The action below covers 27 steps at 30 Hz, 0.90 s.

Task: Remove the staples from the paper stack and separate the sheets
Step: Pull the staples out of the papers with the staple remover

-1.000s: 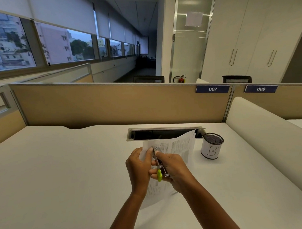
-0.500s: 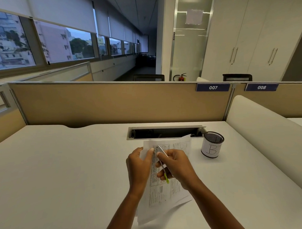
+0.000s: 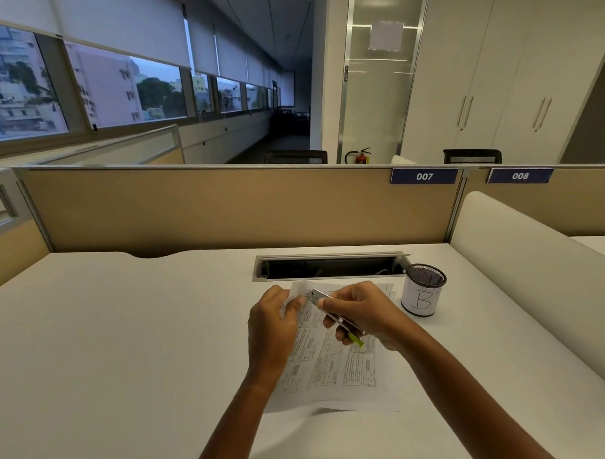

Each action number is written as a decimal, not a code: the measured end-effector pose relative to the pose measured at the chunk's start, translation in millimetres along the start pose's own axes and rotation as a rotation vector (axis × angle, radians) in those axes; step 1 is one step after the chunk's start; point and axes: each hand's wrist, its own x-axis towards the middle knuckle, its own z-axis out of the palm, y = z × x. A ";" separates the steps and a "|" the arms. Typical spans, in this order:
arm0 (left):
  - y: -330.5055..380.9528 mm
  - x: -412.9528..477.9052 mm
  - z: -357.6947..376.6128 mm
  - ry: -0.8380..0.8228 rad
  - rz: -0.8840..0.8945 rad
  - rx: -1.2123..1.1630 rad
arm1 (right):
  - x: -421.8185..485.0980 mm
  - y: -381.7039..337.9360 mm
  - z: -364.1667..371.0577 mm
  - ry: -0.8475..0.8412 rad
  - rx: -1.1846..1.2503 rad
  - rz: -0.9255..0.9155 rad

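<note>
A stack of printed paper sheets (image 3: 337, 369) lies on the white desk (image 3: 126, 338) in front of me. My left hand (image 3: 273, 330) pinches the stack's top left corner, which is lifted off the desk. My right hand (image 3: 366, 316) holds a slim metal staple remover (image 3: 335, 315) with a lime-green end. Its metal tip rests against that pinched corner, next to my left thumb. No staple can be made out.
A black mesh pen cup (image 3: 423, 290) wrapped in white paper marked "B" stands just right of the sheets. An open cable slot (image 3: 330, 266) is sunk into the desk behind them. Beige partition walls (image 3: 225, 208) close off the back and a white divider (image 3: 536, 272) the right side.
The paper stack has come down from a raised, tilted position to lie flatter on the desk. My right hand has swung the remover from upright to slanting, with the green end towards the right.
</note>
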 end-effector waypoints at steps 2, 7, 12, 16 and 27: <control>2.4 0.9 -2.0 0.005 0.054 0.025 | 1.5 -3.1 -4.3 -0.027 -0.014 0.008; 4.9 4.2 -3.3 0.006 0.138 0.060 | 4.1 -6.9 -13.6 -0.046 -0.031 0.002; 2.4 3.9 -2.6 -0.003 0.184 0.062 | 6.1 -3.2 -16.0 -0.056 -0.037 0.021; -0.4 3.3 -0.9 -0.028 0.220 0.064 | 10.1 0.9 -21.6 -0.067 -0.044 0.041; -32.5 -11.0 2.8 0.068 0.006 -0.038 | 13.9 -10.1 -76.7 0.211 -0.225 -0.027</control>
